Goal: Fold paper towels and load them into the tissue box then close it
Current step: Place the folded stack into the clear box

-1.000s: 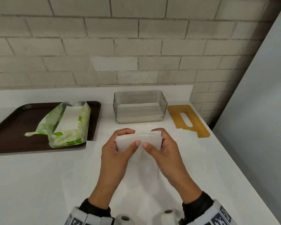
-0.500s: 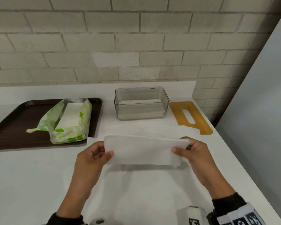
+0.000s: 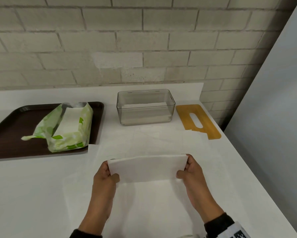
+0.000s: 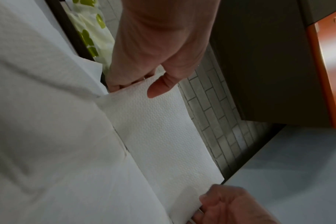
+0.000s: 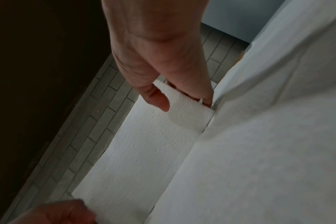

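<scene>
Unfolded since earlier, paper towel (image 3: pixel 147 168) stretches left-right between both hands (image 3: pixel 105 177).

Ahead: bare bench (image 3: pixel 120 134) lies between the hands and the open-topped tissue box (image 3: pixel 145 107).
Left: tray (image 3: pixel 10 127) and green pack (image 3: pixel 70 127).
Right: wooden lid (image 3: pixel 198 120), then the bench edge.
Behind: brick wall (image 3: pixel 127 40).

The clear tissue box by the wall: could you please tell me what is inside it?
White folded paper towels lie in the clear tissue box; how many cannot be counted. Its top is open.
</scene>
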### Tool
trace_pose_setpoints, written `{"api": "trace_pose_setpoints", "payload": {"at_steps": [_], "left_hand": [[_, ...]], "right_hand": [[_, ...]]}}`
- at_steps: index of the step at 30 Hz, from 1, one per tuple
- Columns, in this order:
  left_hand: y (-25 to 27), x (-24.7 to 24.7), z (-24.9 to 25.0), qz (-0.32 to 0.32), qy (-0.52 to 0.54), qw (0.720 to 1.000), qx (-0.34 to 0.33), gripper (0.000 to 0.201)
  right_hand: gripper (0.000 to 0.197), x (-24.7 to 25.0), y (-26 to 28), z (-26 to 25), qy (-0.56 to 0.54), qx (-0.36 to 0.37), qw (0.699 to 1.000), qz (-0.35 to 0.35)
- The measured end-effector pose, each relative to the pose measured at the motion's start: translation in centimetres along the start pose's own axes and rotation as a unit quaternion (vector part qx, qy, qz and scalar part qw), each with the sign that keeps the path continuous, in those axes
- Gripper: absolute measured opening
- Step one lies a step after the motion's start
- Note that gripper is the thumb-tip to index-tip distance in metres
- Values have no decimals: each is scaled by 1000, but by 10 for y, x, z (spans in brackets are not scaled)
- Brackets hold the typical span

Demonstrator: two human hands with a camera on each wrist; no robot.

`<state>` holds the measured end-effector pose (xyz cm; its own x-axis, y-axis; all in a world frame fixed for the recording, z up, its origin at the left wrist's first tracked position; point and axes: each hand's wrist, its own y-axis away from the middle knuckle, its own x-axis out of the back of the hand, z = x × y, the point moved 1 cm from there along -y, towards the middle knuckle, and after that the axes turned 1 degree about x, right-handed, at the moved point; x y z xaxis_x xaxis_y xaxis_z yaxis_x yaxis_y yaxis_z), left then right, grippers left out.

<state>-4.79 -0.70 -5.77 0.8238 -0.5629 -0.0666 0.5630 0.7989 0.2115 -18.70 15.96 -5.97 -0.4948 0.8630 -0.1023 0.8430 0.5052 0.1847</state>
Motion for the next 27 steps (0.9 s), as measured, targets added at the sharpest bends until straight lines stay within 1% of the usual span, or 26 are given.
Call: {"api": "trace_pose_setpoints", "payload": {"at_steps": [1, 3, 5, 7, 9, 11, 13, 15, 17, 19, 21, 22, 24, 25, 26, 27], "left_hand": [[0, -2, -2, -6, -15, 1000, 0, 44], [0, -5, -2, -10, -31, 999, -4, 35], [1, -2, 2, -5, -14, 1000, -10, 26], [2, 9, 8, -16, -23, 999, -15, 22], [2, 23, 16, -62, -110, 992, -25, 20], [6, 29, 25, -125, -199, 971, -34, 17], [11, 25, 38, -160, -227, 959, -55, 18], [16, 12, 50, -174, -222, 955, -93, 20], [19, -3, 59, -160, -172, 965, -120, 19], [21, -18, 63, -130, -104, 978, -128, 15], [22, -28, 61, -110, -62, 984, -127, 10], [22, -32, 58, -98, -50, 986, -124, 10], [22, -34, 51, -69, -22, 991, -114, 11], [21, -33, 47, -59, -13, 992, -110, 13], [21, -33, 45, -55, -12, 993, -107, 14], [20, -32, 43, -57, -17, 993, -103, 14]], "right_hand": [[47, -2, 0, 2, 23, -9, 1000, -7], [42, -5, -1, 4, 55, -16, 998, -17], [39, -3, -4, -1, 70, 1, 997, -20], [35, 2, -6, -16, 96, 29, 995, -28], [30, 6, -7, -40, 116, 58, 990, -52], [25, 6, -7, -69, 115, 99, 985, -85], [25, -1, -3, -97, 111, 143, 976, -120], [27, -14, 1, -118, 101, 176, 966, -158], [31, -29, 6, -129, 67, 199, 962, -175], [32, -39, 9, -127, -9, 206, 965, -162], [35, -45, 11, -114, -100, 190, 967, -135], [40, -46, 12, -105, -144, 175, 966, -124], [61, -49, 15, -86, -223, 139, 958, -112], [69, -49, 18, -79, -240, 121, 957, -110], [69, -50, 20, -74, -232, 107, 961, -109], [59, -50, 21, -70, -200, 100, 969, -104]]}}
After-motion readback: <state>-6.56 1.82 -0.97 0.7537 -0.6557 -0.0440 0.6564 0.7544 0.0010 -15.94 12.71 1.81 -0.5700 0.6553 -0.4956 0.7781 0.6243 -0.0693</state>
